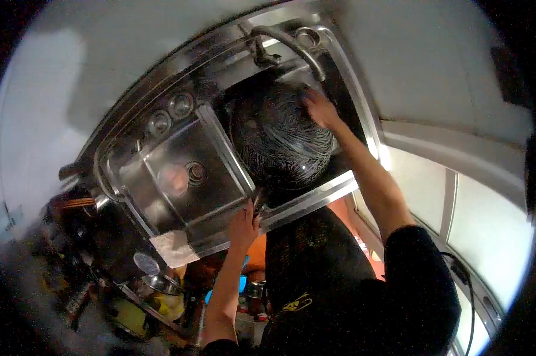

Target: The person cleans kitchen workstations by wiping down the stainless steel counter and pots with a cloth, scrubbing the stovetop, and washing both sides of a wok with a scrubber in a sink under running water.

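Observation:
A large dark wok [280, 139], its inside streaked with white suds, lies in the right basin of a steel double sink [222, 142]. My right hand [319, 109] presses against the wok's inner wall at the upper right. Its fingers are bent and closed; whatever may be under them is hidden. At the front edge of the sink, my left hand [244, 226] is closed around the wok's handle [259, 200]. A curved metal faucet [292, 47] reaches over the back of the right basin.
The left basin holds a round drain [195, 173] and a blurry pinkish shape [174, 180]. Two small round glass-like items [170, 114] stand on the back ledge. A pale cloth [174, 249] hangs at the front left corner. Chopsticks [73, 203] are at far left.

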Motion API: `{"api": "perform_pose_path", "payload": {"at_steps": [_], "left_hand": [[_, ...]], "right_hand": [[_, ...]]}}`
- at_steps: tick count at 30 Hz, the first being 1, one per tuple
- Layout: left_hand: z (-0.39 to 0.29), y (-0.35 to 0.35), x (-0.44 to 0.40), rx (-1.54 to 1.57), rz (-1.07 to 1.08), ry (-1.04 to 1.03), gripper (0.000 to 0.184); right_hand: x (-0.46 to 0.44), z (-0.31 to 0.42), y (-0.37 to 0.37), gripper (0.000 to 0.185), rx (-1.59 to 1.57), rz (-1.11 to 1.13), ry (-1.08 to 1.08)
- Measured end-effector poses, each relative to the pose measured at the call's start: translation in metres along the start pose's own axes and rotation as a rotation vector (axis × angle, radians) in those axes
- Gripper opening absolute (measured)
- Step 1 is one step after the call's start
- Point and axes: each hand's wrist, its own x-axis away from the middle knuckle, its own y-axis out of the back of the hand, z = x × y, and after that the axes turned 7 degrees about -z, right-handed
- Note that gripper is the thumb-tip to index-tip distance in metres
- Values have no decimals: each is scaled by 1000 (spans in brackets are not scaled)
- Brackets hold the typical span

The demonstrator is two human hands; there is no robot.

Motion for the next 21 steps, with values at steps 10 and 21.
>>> {"api": "perform_pose_path", "payload": {"at_steps": [10, 21], "left_hand": [[0, -6, -3, 193, -215, -80, 66], [-12, 46, -13, 218, 155, 213, 67]], "right_hand": [[122, 105, 28, 45, -126, -427, 291], [191, 75, -13, 38, -435, -745, -271]]}}
